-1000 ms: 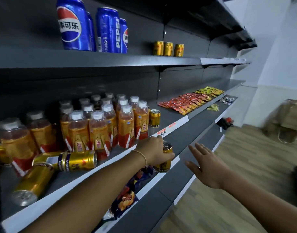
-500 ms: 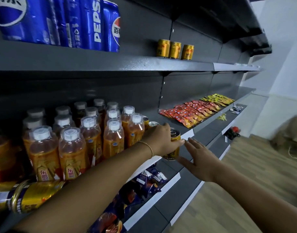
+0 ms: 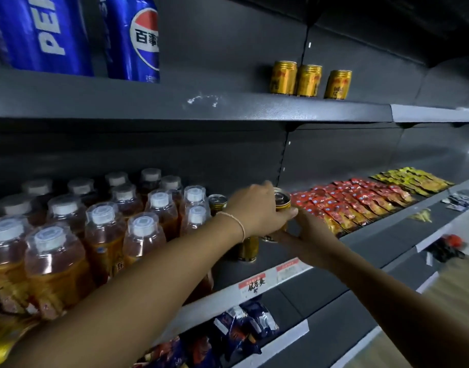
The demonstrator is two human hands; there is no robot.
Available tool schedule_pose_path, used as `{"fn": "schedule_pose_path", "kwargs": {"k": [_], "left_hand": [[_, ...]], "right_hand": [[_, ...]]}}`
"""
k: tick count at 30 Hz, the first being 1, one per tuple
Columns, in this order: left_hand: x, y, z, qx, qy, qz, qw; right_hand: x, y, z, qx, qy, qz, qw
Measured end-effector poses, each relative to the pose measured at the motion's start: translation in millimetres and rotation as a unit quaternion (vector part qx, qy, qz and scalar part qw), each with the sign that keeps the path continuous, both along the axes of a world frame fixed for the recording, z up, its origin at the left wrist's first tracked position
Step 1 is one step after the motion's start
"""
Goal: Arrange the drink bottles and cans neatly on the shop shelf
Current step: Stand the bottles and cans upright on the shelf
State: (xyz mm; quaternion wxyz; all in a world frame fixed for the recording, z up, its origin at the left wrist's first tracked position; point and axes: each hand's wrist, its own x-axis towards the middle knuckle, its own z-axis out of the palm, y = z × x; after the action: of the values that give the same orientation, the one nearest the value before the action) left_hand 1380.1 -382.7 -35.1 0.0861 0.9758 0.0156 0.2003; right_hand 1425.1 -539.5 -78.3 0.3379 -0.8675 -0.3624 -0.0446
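Lowering it looks next: the left hand (image 3: 257,208) curls its fingers round the gold can (image 3: 282,201) above the middle shelf's (image 3: 294,272) front edge, and the right hand (image 3: 307,235) cups its base. A careless set-down could topple the neighbouring can (image 3: 248,251) — or jostle the capped bottles (image 3: 148,229), full of amber drink. The held can's lid looks sealed.

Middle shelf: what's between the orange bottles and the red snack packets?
Head view: rear gold can, front gold can, and held gold can gripped by left hand and right hand.
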Motion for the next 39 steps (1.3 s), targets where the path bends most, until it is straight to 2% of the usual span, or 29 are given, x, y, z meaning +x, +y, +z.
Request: {"fn": "schedule_pose_path", "kwargs": {"k": [4,9,12,14,18,22,33,39], "left_hand": [[31,8,22,0.007,0.023,0.025,0.999],[46,25,39,-0.01,0.081,0.037,0.996],[46,46,41,-0.056,0.113,0.037,0.991],[41,61,41,-0.081,0.13,0.078,0.985],[30,82,37,-0.06,0.171,0.181,0.967],[23,92,26,-0.048,0.201,0.216,0.954],[18,92,12,-0.017,0.179,0.229,0.957],[16,93,10,-0.039,0.144,0.238,0.96]], "right_hand": [[52,16,14,0.078,0.01,0.078,0.994],[95,49,8,0.16,0.054,0.127,0.977],[115,72,0,0.167,0.09,0.149,0.97],[125,86,-3,0.165,0.1,0.149,0.97],[142,121,-2,0.155,0.101,0.168,0.968],[146,153,-1,0.164,0.105,0.178,0.965],[151,229,-1,0.086,0.14,0.151,0.975],[142,252,-15,-0.05,0.061,0.214,0.974]]}}
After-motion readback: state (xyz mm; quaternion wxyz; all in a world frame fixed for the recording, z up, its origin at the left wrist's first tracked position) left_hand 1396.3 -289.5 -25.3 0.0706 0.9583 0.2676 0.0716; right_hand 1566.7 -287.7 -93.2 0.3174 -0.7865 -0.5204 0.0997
